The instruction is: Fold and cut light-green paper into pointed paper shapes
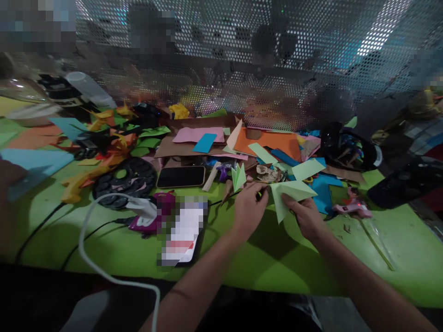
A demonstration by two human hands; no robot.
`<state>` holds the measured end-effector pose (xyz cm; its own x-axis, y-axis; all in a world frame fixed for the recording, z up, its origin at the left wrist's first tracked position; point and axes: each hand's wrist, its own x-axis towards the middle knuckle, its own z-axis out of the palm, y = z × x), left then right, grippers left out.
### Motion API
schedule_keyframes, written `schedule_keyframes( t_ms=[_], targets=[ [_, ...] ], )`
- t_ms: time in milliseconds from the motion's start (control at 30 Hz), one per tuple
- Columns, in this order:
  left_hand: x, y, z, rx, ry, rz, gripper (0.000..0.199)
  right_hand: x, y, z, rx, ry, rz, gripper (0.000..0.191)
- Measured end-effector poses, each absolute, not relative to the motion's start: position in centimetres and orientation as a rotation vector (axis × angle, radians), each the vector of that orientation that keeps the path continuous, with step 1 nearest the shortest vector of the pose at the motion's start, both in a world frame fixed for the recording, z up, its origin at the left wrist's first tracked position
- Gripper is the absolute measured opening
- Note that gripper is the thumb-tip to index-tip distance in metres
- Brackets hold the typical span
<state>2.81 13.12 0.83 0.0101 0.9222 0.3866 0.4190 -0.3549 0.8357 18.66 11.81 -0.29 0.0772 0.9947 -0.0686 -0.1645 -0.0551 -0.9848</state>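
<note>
A pale green sheet of folded paper [294,191] is held just above the table, one pointed flap hanging down. My right hand [306,216] pinches it from the lower right, thumb on top. At its left corner, my left hand [251,207] is closed, with thumb and forefinger pressed together; the exact grip on the corner is partly hidden. Just behind my left hand, a light green pleated paper piece [238,177] stands upright. Light green paper strips [308,168] lie beyond the sheet.
On the green table [221,272] are a phone with a lit screen [183,230], a dark phone [181,177], a purple power strip with a white charger [147,216], a yellow glue gun [74,184] and a pink glue gun [353,210]. Perforated metal [221,50] rises behind. Another person's hand [12,177] is at left.
</note>
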Motion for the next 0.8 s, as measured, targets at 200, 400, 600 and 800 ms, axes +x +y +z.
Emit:
schedule_keyframes(
  t_ms=[200,400,600,800],
  targets=[
    [2.92,13.47,0.69,1.562,1.124,1.26,0.025,19.0,12.08,-0.3,-1.148,-1.038,1.273,0.04],
    [2.87,13.79,0.51,1.351,1.001,1.143,0.033,19.02,12.28,-0.17,-1.133,-1.032,1.186,0.042],
    [2.92,13.79,0.46,1.312,0.98,1.108,0.036,19.09,12.38,-0.16,-1.166,-1.039,1.158,0.04],
    [2.87,13.84,0.11,1.364,0.967,1.093,0.039,19.17,12.62,-0.48,-1.174,-1.044,1.12,0.042]
  ],
)
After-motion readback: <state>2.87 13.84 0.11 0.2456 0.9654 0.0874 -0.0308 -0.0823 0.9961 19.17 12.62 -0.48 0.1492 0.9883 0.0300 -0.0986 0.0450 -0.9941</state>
